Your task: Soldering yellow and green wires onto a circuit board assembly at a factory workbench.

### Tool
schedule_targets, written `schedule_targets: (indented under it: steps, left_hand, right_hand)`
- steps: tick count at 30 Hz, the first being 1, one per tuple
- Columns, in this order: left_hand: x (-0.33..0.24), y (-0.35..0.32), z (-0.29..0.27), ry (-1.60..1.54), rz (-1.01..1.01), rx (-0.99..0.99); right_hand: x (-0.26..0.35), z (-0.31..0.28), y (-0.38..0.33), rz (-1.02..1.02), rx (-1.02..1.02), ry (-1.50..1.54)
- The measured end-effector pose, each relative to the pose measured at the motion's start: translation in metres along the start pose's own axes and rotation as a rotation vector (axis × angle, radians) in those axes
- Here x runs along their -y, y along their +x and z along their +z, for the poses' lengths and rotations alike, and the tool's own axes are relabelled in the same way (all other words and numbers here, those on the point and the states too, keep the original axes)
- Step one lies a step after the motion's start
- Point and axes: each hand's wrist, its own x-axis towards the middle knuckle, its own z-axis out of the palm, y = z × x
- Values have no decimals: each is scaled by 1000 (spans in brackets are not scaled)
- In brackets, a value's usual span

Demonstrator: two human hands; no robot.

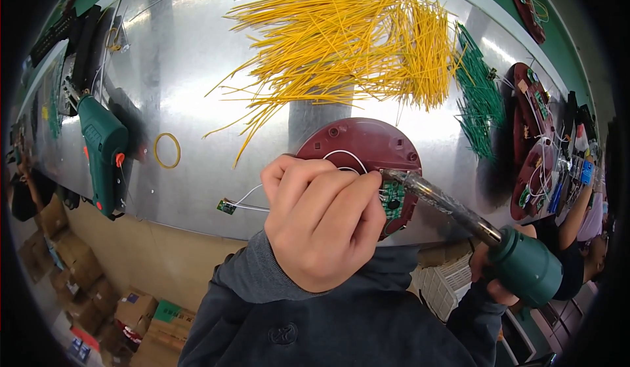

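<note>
At the table's front edge lies a round maroon plastic housing (361,134) with a green circuit board (396,203) in it. My left hand (321,219) is closed over the housing, its fingertips pinched beside the board; what they grip is hidden. White wire loops above the fingers, and more wire runs out left to a small circuit board (226,206). In my right hand (492,272) is a soldering iron (528,265) with a green handle. Its metal barrel points up and left, the tip meeting the housing right by my left fingertips.
A big heap of yellow wires (348,45) lies beyond the housing, with green wires (479,95) to its right. Several other maroon housings (525,137) sit farther right. At left are a green glue gun (102,144) and a yellow ring (167,150). Cardboard boxes (157,334) stand below.
</note>
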Motion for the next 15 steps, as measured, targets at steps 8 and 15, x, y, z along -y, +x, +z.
schedule_targets:
  steps: [8, 15]
  left_hand:
    - [0, 0, 0, 0, 4, -5]
    - [0, 1, 1, -5, 8, -14]
  right_hand:
    - [13, 5, 13, 111, -56, 108]
    - [0, 10, -2, 90, -161, -107]
